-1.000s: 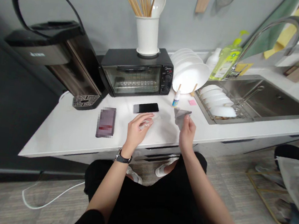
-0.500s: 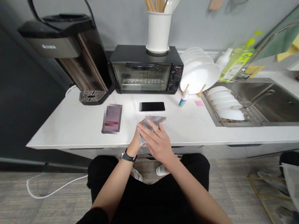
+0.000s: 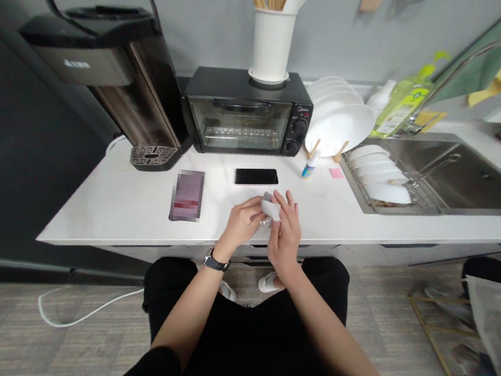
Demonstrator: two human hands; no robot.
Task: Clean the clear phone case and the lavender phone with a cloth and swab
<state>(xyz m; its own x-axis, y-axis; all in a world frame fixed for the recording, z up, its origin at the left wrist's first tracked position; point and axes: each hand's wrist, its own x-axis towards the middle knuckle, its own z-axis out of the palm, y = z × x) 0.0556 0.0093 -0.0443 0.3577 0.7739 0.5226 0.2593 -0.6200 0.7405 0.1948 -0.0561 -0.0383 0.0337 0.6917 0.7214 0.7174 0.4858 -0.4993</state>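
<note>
Small grey cloth [image 3: 270,205] held between both hands above the white worktop [image 3: 130,210].

Cloth is pinched by the fingers of the left hand [image 3: 242,220] and covered from the right by the fingers [image 3: 285,207] of the right hand [image 3: 285,234]; only its top edge is seen. A black phone [image 3: 256,176] is laid just behind, a dropper bottle [image 3: 309,166] further right.

small grey cloth [image 3: 270,207], crumpled, pinched between both hands just above the white counter edge, near side of phone
</note>
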